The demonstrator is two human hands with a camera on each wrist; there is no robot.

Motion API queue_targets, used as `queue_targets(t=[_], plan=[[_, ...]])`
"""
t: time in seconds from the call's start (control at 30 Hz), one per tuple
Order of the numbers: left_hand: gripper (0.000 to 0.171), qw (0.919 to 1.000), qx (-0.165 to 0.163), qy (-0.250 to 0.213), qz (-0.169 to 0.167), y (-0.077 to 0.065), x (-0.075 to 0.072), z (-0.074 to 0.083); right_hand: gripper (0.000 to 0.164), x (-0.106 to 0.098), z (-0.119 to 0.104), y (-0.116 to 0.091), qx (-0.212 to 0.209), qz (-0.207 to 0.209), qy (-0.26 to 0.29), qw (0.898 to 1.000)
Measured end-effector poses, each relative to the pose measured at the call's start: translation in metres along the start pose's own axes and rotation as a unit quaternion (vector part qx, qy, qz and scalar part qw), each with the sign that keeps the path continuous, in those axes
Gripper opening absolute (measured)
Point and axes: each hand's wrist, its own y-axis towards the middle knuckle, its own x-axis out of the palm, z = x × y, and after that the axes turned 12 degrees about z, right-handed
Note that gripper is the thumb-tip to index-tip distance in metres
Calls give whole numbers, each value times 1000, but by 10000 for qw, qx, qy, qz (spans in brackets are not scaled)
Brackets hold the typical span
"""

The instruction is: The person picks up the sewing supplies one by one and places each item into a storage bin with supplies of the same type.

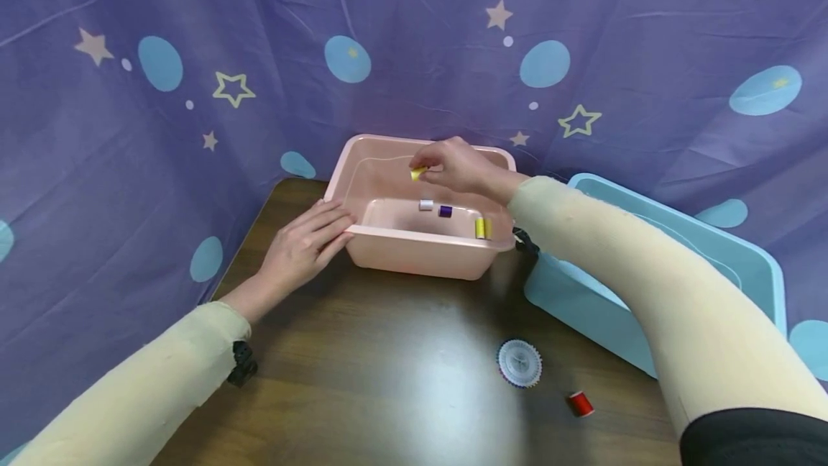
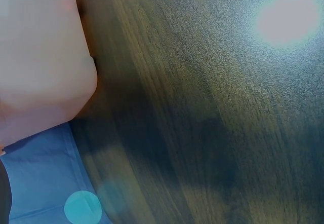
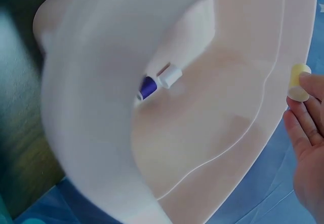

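My right hand (image 1: 456,165) pinches a yellow thread spool (image 1: 417,173) above the pink basin (image 1: 414,254). In the right wrist view the same yellow spool (image 3: 298,82) sits between thumb and fingers. Inside the basin lie a white spool (image 1: 425,205), a purple spool (image 1: 445,211) and another yellow spool (image 1: 480,228) near the right end. My left hand (image 1: 307,241) rests on the basin's near left rim, fingers laid over it. The left wrist view shows the basin's outer wall (image 2: 45,46) but hardly any of the hand.
A blue basin (image 1: 582,308) stands at the right, partly behind my right arm. On the wooden table (image 1: 362,351) lie a round pin wheel (image 1: 520,363) and a red thread spool (image 1: 580,403). A purple patterned cloth (image 1: 414,42) hangs behind.
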Motion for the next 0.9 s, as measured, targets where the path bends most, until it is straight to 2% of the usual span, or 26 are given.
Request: queue_targets(t=[0.17,0.4,0.73,0.9], plan=[[37,10000,25,15,33,-1,0,-1,20,2,5,7,-111,-204,-74,9997],[38,10000,23,51,27,-1,1,-1,25,4,10,11,215,-549,155,9981],[43,10000,11,80,-16,-2,1,1,26,8,21,19,300,-738,75,9968],[42,10000,12,93,-21,-1,0,0,27,9,23,18,395,-801,218,9958]])
